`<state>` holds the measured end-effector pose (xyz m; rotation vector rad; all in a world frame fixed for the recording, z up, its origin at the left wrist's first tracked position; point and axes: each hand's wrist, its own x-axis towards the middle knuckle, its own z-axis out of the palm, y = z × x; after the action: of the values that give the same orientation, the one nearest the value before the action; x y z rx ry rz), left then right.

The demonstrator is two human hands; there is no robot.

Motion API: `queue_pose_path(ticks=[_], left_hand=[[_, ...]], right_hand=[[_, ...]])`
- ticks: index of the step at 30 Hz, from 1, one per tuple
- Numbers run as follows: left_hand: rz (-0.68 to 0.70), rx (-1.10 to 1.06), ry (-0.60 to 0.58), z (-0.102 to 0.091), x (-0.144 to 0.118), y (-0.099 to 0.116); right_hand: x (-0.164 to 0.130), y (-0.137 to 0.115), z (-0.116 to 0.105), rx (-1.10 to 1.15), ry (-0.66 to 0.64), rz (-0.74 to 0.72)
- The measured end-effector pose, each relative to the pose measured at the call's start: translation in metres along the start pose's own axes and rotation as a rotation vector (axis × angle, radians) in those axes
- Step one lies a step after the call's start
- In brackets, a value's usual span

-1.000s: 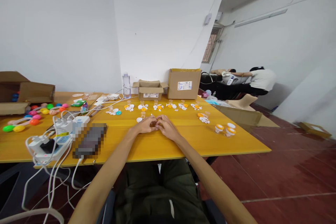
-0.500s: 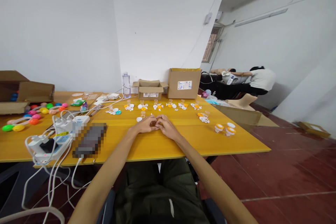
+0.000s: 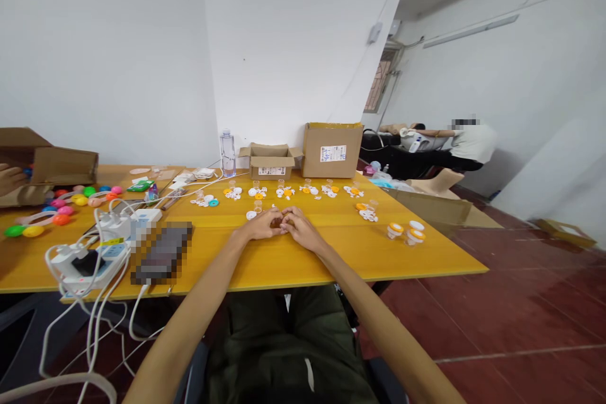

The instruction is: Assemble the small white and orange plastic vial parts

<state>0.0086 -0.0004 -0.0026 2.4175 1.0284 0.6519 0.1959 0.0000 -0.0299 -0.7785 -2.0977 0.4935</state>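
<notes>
My left hand (image 3: 263, 225) and my right hand (image 3: 300, 228) rest on the yellow table (image 3: 331, 252), fingertips pressed together around a small part that the fingers mostly hide. Just beyond them lie a white cap (image 3: 250, 216) and a small clear vial (image 3: 258, 206). Farther back runs a row of little piles of white and orange caps with vials (image 3: 286, 192). To the right stand assembled orange-capped vials (image 3: 407, 233).
A power strip with chargers and white cables (image 3: 85, 259) and a dark device (image 3: 161, 252) lie at the left. Coloured plastic eggs (image 3: 61, 208), cardboard boxes (image 3: 331, 150), a water bottle (image 3: 228, 153). Another person's hand (image 3: 8, 178) is at the far-left box. A person sits far right (image 3: 468, 142).
My hands stay together in the same spot. Another person's hand has come into view at the far-left cardboard box.
</notes>
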Motion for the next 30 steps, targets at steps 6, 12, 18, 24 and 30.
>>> queue_pose_path(ticks=[6, 12, 18, 24, 30], left_hand=[[0.010, -0.010, 0.009, 0.001, 0.000, -0.001], [0.005, 0.001, 0.020, 0.000, 0.000, 0.001], [-0.005, 0.054, 0.047, 0.002, -0.001, 0.008], [-0.059, 0.102, 0.098, 0.006, 0.001, 0.010], [-0.030, 0.045, 0.069, 0.005, 0.002, 0.004]], right_hand=[[0.001, 0.002, 0.000, -0.003, 0.023, 0.021], [0.000, 0.006, -0.002, -0.051, 0.098, 0.051], [-0.001, 0.012, -0.001, -0.091, 0.176, 0.097], [-0.001, 0.013, 0.000, -0.118, 0.191, 0.130], [-0.002, 0.010, -0.002, -0.141, 0.122, 0.131]])
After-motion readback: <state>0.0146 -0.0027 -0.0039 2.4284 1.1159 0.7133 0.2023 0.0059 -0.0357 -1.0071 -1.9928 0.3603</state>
